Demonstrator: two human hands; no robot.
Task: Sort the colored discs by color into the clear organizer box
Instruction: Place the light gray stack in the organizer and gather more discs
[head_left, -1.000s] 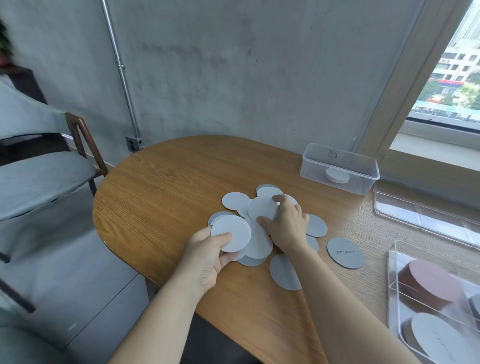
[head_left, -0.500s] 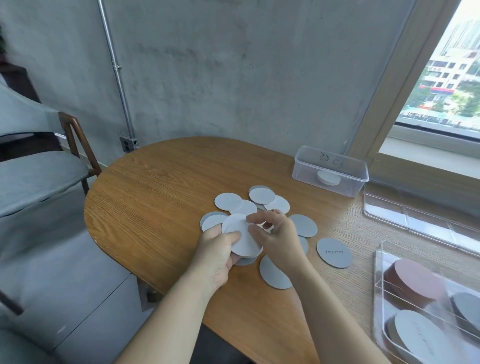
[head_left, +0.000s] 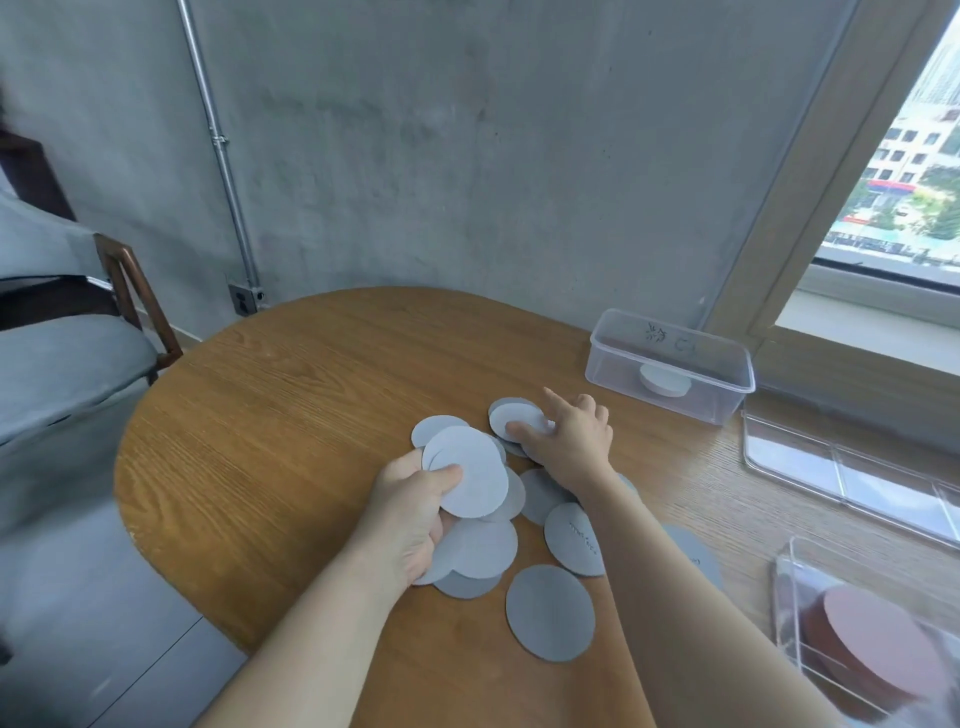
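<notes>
Okay so, my left hand (head_left: 415, 519) is clamped on a small stack of pale discs (head_left: 472, 483), thumb on top, held just above the near-left side of the loose pile (head_left: 483, 551) on the worktop (head_left: 311, 415). My right hand (head_left: 571, 441) is out at the far edge of the pile with the thumb lying on another pale disc (head_left: 519, 418). I can't tell if the fingers have hooked its far rim or are just resting there.

Tip for this bit, I reckon: these discs look thin and flat, so slide that one off its neighbour until an edge overhangs, then pinch, rather than clawing at it. Check the shade before it joins the stack too, since pale and darker greys overlap here.

The clear organizer box (head_left: 795, 582) sits right of the pile, cut off by the frame, so I only see one brownish-pink stack (head_left: 883, 639) in it and can't count compartments. My right forearm covers several discs, and the writing on a darker disc (head_left: 576, 540) is too small to read.
</notes>
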